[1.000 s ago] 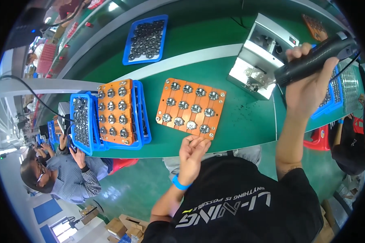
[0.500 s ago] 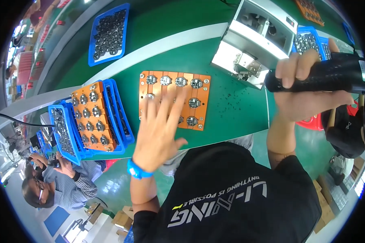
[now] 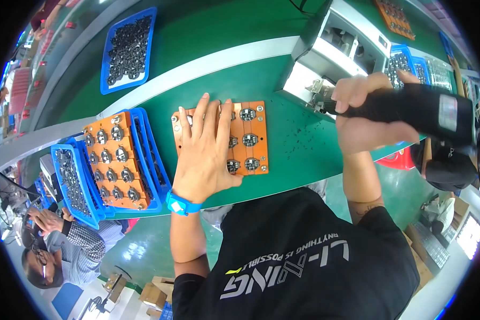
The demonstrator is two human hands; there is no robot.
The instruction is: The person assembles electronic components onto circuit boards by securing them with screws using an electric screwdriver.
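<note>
My left hand (image 3: 207, 144), with a blue band at the wrist, lies with fingers spread over an orange fixture plate (image 3: 260, 128). Small round metal-and-black parts (image 3: 250, 140) sit in rows on the plate; the hand covers those on its left half. In my right hand (image 3: 365, 114) is a black power screwdriver (image 3: 400, 106), fingers wrapped round its body. The driver's front end points left, right at the open front of a white screw feeder (image 3: 304, 80). Whether its tip touches the feeder cannot be made out.
A second loaded orange plate (image 3: 114, 160) rests on stacked blue trays at left. Beside it stands a blue tray of small parts (image 3: 73, 178). Another blue tray (image 3: 127, 50) of black parts lies farther back. Dark screws (image 3: 304, 128) are scattered on the green mat. A co-worker (image 3: 80, 250) sits at lower left.
The screwdriver in my right hand has moved left and slightly down, toward the feeder's front. My left hand has slid up over the plate and now lies flatter. The view has shifted slightly.
</note>
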